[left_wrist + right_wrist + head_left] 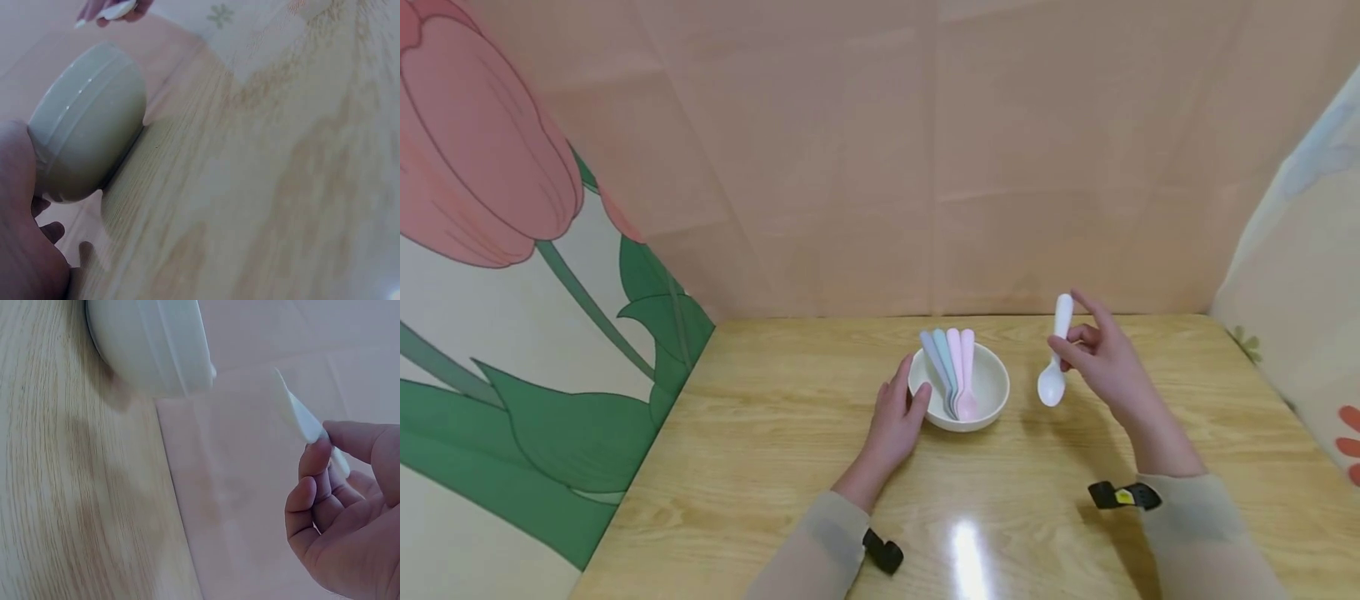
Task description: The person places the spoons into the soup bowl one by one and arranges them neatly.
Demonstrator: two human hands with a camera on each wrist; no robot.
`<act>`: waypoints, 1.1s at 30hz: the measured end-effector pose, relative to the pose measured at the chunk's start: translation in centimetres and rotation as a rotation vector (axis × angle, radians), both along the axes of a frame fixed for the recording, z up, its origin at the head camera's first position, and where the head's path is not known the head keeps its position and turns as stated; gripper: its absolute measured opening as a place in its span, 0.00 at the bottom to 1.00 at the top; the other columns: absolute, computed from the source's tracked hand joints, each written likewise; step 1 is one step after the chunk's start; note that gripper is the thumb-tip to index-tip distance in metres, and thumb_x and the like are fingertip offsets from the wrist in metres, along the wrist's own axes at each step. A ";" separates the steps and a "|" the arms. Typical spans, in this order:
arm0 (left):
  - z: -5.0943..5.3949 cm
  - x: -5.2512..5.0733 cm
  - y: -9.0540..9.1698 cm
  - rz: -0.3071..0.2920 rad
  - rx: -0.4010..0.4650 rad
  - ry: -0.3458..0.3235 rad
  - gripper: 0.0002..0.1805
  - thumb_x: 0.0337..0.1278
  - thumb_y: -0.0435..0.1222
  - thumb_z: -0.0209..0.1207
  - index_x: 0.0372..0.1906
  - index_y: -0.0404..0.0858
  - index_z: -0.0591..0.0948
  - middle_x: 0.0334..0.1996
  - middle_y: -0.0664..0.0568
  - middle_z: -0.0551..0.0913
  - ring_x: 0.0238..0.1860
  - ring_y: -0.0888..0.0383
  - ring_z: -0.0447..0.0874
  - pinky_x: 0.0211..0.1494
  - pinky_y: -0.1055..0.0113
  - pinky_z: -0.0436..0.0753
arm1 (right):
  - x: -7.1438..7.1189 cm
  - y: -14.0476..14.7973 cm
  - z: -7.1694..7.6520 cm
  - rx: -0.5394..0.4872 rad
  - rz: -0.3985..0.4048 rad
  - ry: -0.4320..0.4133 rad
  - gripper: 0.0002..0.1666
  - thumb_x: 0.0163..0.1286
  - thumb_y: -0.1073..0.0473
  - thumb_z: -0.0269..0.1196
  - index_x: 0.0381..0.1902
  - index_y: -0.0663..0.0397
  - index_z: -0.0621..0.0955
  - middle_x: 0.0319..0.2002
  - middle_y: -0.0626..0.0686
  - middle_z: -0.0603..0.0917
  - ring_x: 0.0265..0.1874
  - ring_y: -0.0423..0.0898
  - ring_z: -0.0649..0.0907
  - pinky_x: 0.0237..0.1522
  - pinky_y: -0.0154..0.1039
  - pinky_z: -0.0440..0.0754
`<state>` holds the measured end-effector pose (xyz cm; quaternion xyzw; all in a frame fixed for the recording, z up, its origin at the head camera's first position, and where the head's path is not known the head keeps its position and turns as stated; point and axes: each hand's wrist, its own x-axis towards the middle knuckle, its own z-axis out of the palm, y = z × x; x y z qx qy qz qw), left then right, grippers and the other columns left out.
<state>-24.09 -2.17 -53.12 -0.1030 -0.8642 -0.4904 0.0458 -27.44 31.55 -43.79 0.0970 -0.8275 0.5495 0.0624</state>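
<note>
A white bowl (992, 385) stands on the table, with several small spoons (956, 367) leaning side by side in it: lavender-blue, teal and pink, handles up over the far rim. My left hand (897, 414) holds the bowl's left side, thumb at the near rim and fingers round the outer wall; in the left wrist view the thumb lies against the bowl (94, 119). To the right of the bowl, my right hand (1101, 354) pinches a white spoon (1052, 385) in the air, its scoop end down. The right wrist view shows this spoon (303, 419) between thumb and fingers.
The wooden table (775, 483) runs back to a plain pinkish cloth backdrop (820, 167). At the left stands a panel with a tulip print (482, 142); another printed panel (1315, 275) borders the right side. Both wrists wear black straps.
</note>
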 end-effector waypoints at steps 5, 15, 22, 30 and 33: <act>0.0 -0.1 0.0 0.000 0.007 -0.002 0.40 0.89 0.60 0.44 0.92 0.48 0.53 0.87 0.51 0.62 0.86 0.49 0.59 0.90 0.45 0.43 | -0.1 -0.3 0.0 -0.001 -0.001 -0.003 0.54 0.83 0.60 0.68 0.93 0.43 0.49 0.43 0.57 0.85 0.35 0.44 0.86 0.39 0.32 0.88; -0.3 -0.2 0.2 -0.011 0.000 -0.015 0.39 0.89 0.59 0.44 0.92 0.53 0.51 0.87 0.55 0.61 0.86 0.54 0.58 0.90 0.47 0.42 | -0.3 -1.3 -0.1 -0.057 0.004 0.002 0.53 0.83 0.62 0.67 0.92 0.46 0.51 0.40 0.53 0.85 0.31 0.43 0.86 0.38 0.32 0.88; -0.2 -0.4 0.2 -0.008 -0.001 -0.007 0.40 0.89 0.61 0.43 0.92 0.53 0.51 0.87 0.54 0.61 0.86 0.53 0.59 0.90 0.47 0.42 | -0.9 -2.7 0.2 -0.092 0.026 -0.008 0.52 0.83 0.61 0.67 0.92 0.47 0.51 0.41 0.55 0.85 0.31 0.45 0.86 0.40 0.32 0.88; 0.0 -0.2 0.1 0.001 -0.002 -0.016 0.39 0.89 0.61 0.43 0.92 0.53 0.51 0.87 0.55 0.61 0.86 0.54 0.59 0.90 0.48 0.43 | -1.6 -4.6 0.3 -0.169 0.049 -0.011 0.50 0.83 0.62 0.67 0.91 0.50 0.52 0.39 0.52 0.86 0.30 0.44 0.86 0.39 0.34 0.89; 0.2 0.0 0.1 0.008 -0.003 -0.031 0.39 0.89 0.60 0.44 0.92 0.54 0.51 0.87 0.55 0.61 0.86 0.54 0.58 0.90 0.49 0.42 | -1.7 -5.5 0.1 -0.194 0.059 0.003 0.51 0.82 0.64 0.67 0.90 0.50 0.52 0.37 0.52 0.86 0.29 0.44 0.86 0.38 0.34 0.89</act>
